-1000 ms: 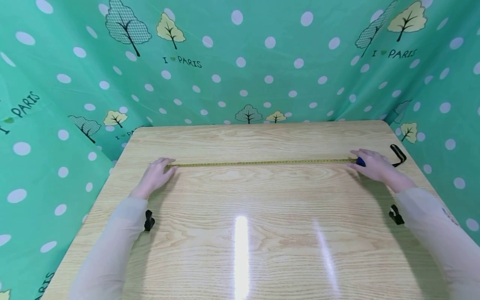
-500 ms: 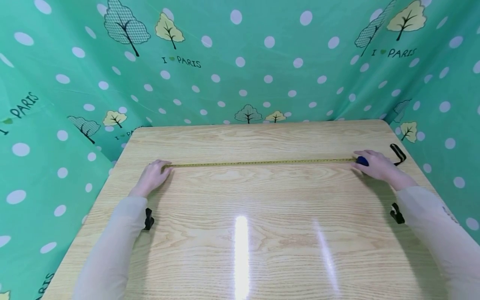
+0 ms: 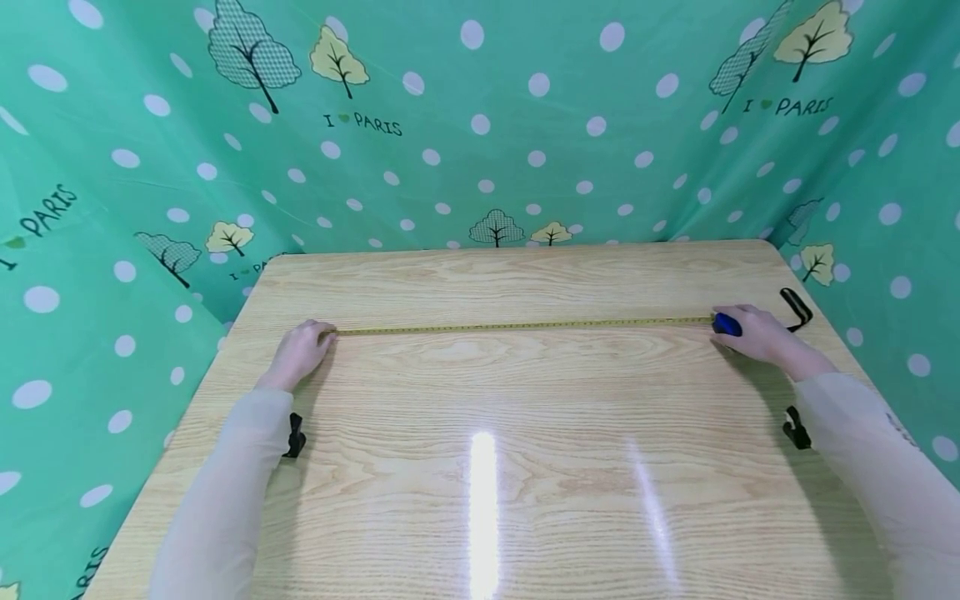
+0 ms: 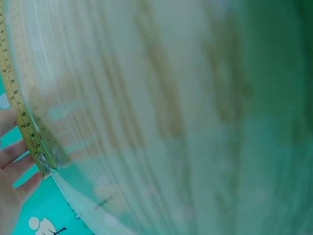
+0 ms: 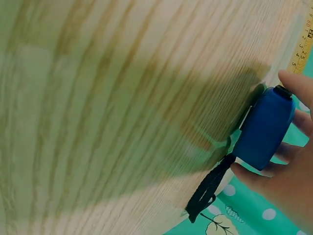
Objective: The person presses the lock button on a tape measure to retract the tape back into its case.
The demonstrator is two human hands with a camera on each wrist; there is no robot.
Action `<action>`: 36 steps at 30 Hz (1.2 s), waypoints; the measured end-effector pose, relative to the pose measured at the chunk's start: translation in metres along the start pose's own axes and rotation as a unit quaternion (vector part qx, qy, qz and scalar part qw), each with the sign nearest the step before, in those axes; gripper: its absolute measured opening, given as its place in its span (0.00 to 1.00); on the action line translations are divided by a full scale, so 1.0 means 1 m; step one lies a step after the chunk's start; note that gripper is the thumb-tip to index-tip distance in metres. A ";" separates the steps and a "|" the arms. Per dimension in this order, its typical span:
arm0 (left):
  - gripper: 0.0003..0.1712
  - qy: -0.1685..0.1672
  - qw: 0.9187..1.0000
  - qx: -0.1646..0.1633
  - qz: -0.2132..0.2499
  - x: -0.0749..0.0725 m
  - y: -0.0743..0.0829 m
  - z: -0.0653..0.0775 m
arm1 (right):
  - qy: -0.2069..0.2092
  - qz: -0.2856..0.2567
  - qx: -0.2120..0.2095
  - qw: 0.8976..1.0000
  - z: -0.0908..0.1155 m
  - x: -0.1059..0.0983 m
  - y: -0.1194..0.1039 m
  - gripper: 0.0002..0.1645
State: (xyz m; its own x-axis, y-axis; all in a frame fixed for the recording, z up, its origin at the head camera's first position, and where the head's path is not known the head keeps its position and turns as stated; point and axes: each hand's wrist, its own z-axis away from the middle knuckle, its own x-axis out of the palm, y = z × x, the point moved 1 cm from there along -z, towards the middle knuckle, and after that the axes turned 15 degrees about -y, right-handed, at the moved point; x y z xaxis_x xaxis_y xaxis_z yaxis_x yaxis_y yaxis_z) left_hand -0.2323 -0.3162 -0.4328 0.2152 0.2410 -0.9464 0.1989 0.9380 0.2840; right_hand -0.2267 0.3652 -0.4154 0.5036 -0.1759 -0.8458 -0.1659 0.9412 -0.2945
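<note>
A tape measure lies across the table, its yellow blade drawn out long and straight from side to side. My left hand holds the blade's free end; in the left wrist view its fingertips meet the blade's edge beside the metal end hook. At the right end, my right hand holds the blue case. The right wrist view shows thumb and fingers around this case, with a black wrist strap hanging from it.
The wood-grain table carries bright light reflections near its middle. Behind it and at both sides hangs a green dotted curtain. Black clips show beneath the sleeves. The strap lies looped near the right table edge.
My left hand has slid slightly left and its fingers have drawn closer together. The right hand has shifted a little right with the blue case, more of which shows now.
</note>
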 end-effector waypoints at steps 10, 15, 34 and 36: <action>0.10 0.040 0.999 0.023 -0.016 0.001 -0.004 0.000 | -0.009 0.002 -0.013 1.000 0.000 0.000 0.004 0.38; 0.10 0.036 0.999 0.021 -0.018 -0.001 -0.006 0.000 | -0.009 -0.017 -0.039 0.999 -0.001 -0.003 0.006 0.37; 0.07 0.047 0.998 0.043 -0.011 -0.016 -0.007 0.013 | 0.018 0.008 -0.047 0.999 0.015 -0.013 0.004 0.33; 0.08 0.039 0.998 0.041 0.005 -0.020 -0.007 0.016 | 0.018 0.013 -0.051 0.998 0.019 -0.014 0.002 0.33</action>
State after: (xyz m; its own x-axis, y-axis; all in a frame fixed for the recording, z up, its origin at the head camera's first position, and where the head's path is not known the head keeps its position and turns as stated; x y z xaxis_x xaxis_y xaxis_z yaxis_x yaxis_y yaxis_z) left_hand -0.2227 -0.3314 -0.4131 0.1437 0.2723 -0.9514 0.2751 0.9125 0.3027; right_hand -0.2183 0.3755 -0.3957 0.4667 -0.1637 -0.8692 -0.2653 0.9115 -0.3142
